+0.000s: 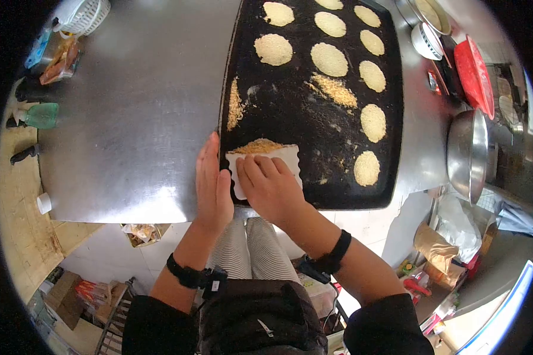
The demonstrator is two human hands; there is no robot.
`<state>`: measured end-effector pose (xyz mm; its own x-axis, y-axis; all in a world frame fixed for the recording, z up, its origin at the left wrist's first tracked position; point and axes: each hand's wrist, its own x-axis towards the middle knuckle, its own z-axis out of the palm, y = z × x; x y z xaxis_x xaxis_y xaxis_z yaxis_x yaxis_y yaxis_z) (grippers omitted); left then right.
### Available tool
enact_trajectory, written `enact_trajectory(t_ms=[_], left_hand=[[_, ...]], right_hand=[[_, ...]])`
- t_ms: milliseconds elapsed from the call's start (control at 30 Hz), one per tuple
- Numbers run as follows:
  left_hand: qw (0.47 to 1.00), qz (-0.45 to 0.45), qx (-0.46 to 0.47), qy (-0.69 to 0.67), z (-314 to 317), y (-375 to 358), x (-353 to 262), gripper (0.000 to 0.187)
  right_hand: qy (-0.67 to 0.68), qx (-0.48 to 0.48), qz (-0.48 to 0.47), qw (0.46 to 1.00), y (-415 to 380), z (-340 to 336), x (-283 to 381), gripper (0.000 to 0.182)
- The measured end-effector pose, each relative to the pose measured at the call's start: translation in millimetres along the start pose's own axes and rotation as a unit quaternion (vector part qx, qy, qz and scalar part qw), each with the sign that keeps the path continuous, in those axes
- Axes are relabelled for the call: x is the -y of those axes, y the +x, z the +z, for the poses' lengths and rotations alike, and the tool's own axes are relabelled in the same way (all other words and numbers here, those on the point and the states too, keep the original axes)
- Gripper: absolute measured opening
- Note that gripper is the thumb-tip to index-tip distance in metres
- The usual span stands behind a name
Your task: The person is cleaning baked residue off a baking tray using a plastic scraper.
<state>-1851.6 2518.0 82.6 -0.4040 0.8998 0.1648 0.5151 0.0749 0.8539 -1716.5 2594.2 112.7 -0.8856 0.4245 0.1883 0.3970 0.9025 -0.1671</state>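
A black baking tray (290, 112) lies on a steel table (130, 118), carrying several round pale dough discs (329, 59) and loose crumb piles (336, 89). My right hand (269, 188) presses flat on a white scalloped scraper (281, 158) at the tray's near left corner, with a heap of golden crumbs (259, 145) against the scraper's far edge. My left hand (213, 186) rests open along the tray's left rim, fingers straight and together, beside the scraper. Both wrists wear black bands.
A metal bowl (469, 155) and a red lid (477, 74) stand right of the tray, with a white cup (426, 40) farther back. A green spray bottle (38, 115) and a white basket (83, 15) sit at the left. Boxes and bags lie on the floor below.
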Motion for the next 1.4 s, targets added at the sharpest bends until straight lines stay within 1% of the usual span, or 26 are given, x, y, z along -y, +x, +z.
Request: enact_trajectory(t_ms=[67, 100, 167, 233, 300, 367, 400, 433, 467, 567, 667, 767, 867, 900, 967, 1000, 1033, 1067, 1133, 1167, 1267, 1300, 1400], left_hand=[[1.000, -0.014, 0.000, 0.024, 2, -3, 2, 0.060], [1.000, -0.020, -0.003, 0.018, 5, -6, 4, 0.059], [0.999, -0.032, -0.007, 0.006, 8, -11, 6, 0.057], [1.000, 0.002, -0.019, 0.015, 11, -15, 9, 0.055], [0.998, 0.028, -0.041, 0.031, 13, -18, 10, 0.053], [0.995, 0.026, -0.030, 0.094, 11, -22, 6, 0.055], [0.992, 0.024, -0.024, 0.124, 9, -24, 6, 0.056], [0.990, 0.022, -0.022, 0.136, 8, -24, 5, 0.061], [0.990, 0.019, -0.019, 0.141, 8, -25, 6, 0.061], [0.988, 0.004, -0.009, 0.155, 5, -26, 3, 0.063], [0.989, -0.010, 0.002, 0.148, 4, -26, 0, 0.065], [0.991, -0.012, 0.016, 0.129, 2, -25, 4, 0.067], [0.992, -0.010, 0.016, 0.125, 0, -25, 4, 0.066], [0.993, -0.005, 0.016, 0.119, 0, -25, 3, 0.066], [0.994, 0.007, 0.011, 0.112, 1, -25, 5, 0.066], [0.991, 0.006, 0.010, 0.132, 2, -25, 5, 0.066], [0.988, 0.007, 0.009, 0.151, 3, -26, 6, 0.066], [0.985, 0.007, 0.007, 0.169, 4, -26, 6, 0.066], [0.991, 0.008, 0.013, 0.133, 3, -25, 8, 0.068], [0.993, 0.008, 0.017, 0.115, 3, -25, 9, 0.070], [0.989, 0.031, 0.011, 0.144, 1, -26, 7, 0.071], [0.989, 0.026, 0.014, 0.148, 0, -25, 7, 0.070], [0.988, 0.005, 0.034, 0.148, -2, -25, 1, 0.068]], right_hand=[[0.012, -0.019, -0.001, 1.000, 1, -1, -2, 0.039], [0.024, -0.006, -0.004, 1.000, 0, -2, -5, 0.037], [0.034, -0.024, 0.007, 0.999, -5, 4, -10, 0.036], [0.041, -0.031, 0.014, 0.999, -11, 8, -10, 0.034], [0.041, -0.017, 0.012, 0.999, -12, 4, -10, 0.035], [0.021, -0.017, 0.003, 1.000, -11, 0, -13, 0.036], [0.027, 0.008, -0.016, 0.999, -17, -5, -16, 0.035], [0.033, 0.034, -0.036, 0.998, -27, -15, -22, 0.033], [0.039, 0.060, -0.055, 0.996, -38, -23, -29, 0.032], [0.018, 0.093, -0.069, 0.993, -75, -47, -41, 0.031], [0.007, 0.106, -0.063, 0.992, -70, -47, -39, 0.028], [-0.055, 0.099, -0.034, 0.993, -28, -28, -36, 0.028], [-0.046, 0.052, -0.004, 0.998, 8, -14, -40, 0.025], [-0.054, 0.031, -0.024, 0.998, 9, -15, -42, 0.023], [-0.038, 0.096, -0.005, 0.995, 4, -25, -38, 0.022], [-0.032, 0.129, 0.004, 0.991, 0, -32, -37, 0.022], [-0.039, 0.136, 0.003, 0.990, -9, -33, -33, 0.022], [-0.035, 0.138, -0.008, 0.990, -18, -37, -29, 0.018], [-0.029, 0.145, -0.033, 0.989, -27, -44, -24, 0.011], [-0.043, 0.146, -0.031, 0.988, -22, -41, -23, 0.011], [-0.070, 0.100, -0.007, 0.993, 4, -30, -20, 0.011], [-0.066, 0.106, -0.004, 0.992, 4, -33, -18, 0.011], [-0.065, 0.171, 0.003, 0.983, -17, -44, -17, 0.010]])
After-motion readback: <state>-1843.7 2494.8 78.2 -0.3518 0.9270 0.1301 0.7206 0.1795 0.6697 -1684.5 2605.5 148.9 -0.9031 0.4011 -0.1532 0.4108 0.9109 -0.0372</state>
